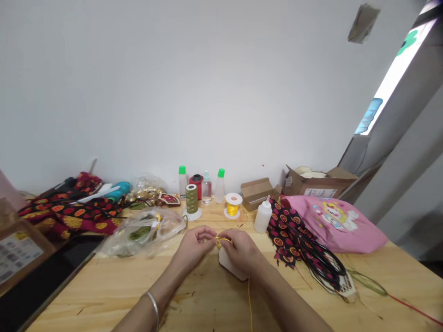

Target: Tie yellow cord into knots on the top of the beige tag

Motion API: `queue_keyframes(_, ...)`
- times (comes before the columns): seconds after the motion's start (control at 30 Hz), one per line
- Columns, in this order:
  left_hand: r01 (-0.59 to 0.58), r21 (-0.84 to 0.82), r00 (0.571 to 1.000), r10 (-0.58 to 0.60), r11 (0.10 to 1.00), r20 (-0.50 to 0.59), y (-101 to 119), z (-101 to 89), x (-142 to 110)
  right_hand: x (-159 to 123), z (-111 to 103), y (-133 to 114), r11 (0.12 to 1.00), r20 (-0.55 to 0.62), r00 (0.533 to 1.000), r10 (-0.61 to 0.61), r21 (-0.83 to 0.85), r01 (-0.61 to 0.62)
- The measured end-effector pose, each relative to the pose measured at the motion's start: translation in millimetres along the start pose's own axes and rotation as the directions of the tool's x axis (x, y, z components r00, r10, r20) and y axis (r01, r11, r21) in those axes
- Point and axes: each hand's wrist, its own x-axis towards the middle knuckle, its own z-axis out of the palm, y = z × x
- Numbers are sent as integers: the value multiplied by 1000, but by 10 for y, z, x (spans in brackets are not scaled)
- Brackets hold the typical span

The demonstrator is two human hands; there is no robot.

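Note:
A loop of yellow cord [218,242] shows between my two hands, above the wooden table. My left hand [196,242] pinches the cord at its left side with thumb and forefinger. On the other side, my right hand [240,249] is closed on the cord. Under its palm sits a flat, pale piece with a dark edge [226,263], partly hidden by the fingers; its kind I cannot make out. A tail of the yellow cord hangs down below my right wrist. Straight ahead stands a spool of yellow cord [233,210].
Behind my hands stand a green thread cone [191,199], a white squeeze bottle [263,216] and green-capped bottles. Black-handled scissors [325,260] lie on patterned fabric beside a pink bag [342,226]. At left are a clear plastic bag [145,230] and a cardboard box [20,249].

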Motion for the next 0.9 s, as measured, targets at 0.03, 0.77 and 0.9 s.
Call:
queue_keyframes(0.03,1,3,1000,-1,1000,2,-1,3,0,1,-14,-6,1000,11,1000,7,-19,-7)
queue_keyframes(0.77,45,148,992,-61,988,107,52,-38,-36,27,-78,98,995,-4,998,55,86,-54)
queue_keyframes(0.9,77,112,990,-90,991,111,73,-48,-30,36,-77,85,979,-32,996,89,187,-81)
